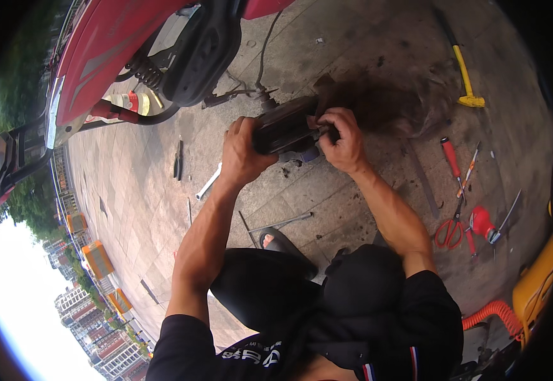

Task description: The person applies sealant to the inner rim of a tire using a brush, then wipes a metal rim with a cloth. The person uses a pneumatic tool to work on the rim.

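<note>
My left hand (pixel 243 149) grips the left end of a dark wheel with a black tyre (pixel 281 130) on the ground below the scooter. My right hand (pixel 343 141) has its fingers curled at the wheel's right end, around a small brownish piece that I cannot make out clearly. A blue object (pixel 309 153) shows under the wheel. A dark, grimy rag or bag (pixel 416 108) lies beyond my right hand. A cable (pixel 264 60) runs down toward the wheel.
Red scooter (pixel 86 76) at upper left. Pliers (pixel 178 159) and wrench (pixel 208 183) lie left; yellow hammer (pixel 470 100), screwdriver (pixel 449 153), scissors (pixel 448 235) and red tool (pixel 481 221) right. My sandalled foot (pixel 279 244) is below; a yellow compressor with coiled hose (pixel 492 314) stands lower right.
</note>
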Available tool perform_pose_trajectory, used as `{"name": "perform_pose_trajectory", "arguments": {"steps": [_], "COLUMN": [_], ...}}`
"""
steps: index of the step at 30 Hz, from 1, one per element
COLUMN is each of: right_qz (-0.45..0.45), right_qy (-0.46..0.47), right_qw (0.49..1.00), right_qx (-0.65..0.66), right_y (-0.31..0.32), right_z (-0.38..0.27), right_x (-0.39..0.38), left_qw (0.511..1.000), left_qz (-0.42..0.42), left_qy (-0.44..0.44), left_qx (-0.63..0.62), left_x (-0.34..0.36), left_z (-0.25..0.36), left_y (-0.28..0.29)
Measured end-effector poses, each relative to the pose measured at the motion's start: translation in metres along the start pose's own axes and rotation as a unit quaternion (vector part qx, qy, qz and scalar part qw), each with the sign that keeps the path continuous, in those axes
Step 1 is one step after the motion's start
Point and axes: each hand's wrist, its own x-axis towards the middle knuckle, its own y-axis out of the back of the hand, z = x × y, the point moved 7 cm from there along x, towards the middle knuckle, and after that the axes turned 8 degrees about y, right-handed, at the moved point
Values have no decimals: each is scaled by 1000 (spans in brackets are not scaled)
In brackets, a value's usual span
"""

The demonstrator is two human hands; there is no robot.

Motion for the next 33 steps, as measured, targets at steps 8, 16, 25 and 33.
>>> {"name": "perform_pose_trajectory", "arguments": {"steps": [8,16,25,33], "right_qz": [-91,-67,-116,-108], "right_qy": [102,6,150,-62], "right_qw": [989,997,981,992], "right_qx": [-55,32,45,35], "right_y": [-5,15,-14,-9], "right_z": [-33,23,-36,86], "right_x": [23,8,13,7], "left_qw": [999,999,999,998], "left_qz": [36,20,27,36], "left_qy": [-30,-36,-41,25], "left_qx": [-17,5,-13,46], "left_x": [-5,-4,-6,5], "left_z": [7,13,1,-6], "left_y": [4,0,0,14]}}
